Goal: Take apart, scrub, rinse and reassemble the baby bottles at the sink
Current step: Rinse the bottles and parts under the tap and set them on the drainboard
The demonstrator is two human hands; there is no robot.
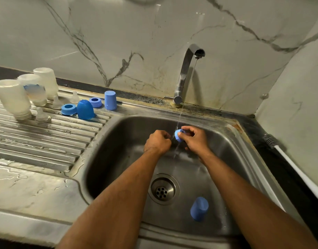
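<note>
Fingers [186, 131] of my right hand [195, 139] curl round a small blue bottle part [178, 135] and hold it under the thin water stream [179, 115]. I think it is a ring or a cap, but it is too small to tell. It sits just left of my right hand, between my two hands, and its open end seems to tip down and to the left. My left hand [158, 141] is curled into a fist right beside it, and I cannot see it holding anything. My right hand is the one that has the part, so the next turn under the water is its job, I think.

Nearer to me, a blue cap [199, 209] lies in the sink [118, 141], to the right of the drain [163, 189]. It looks like it waits for its rinse.

Farther off, on the ribbed drain board [37, 141] to the left, sit two blue rings [69, 109], a round blue cap [85, 109] and a tall blue cap [110, 100]. Three clear bottles [12, 98] stand upside down behind them, with clear teats [41, 115] close by.

A bottle brush [273, 141] rests on the desk at the far right. The tap [186, 71] stands at the back, by the marble wall [118, 33].
</note>
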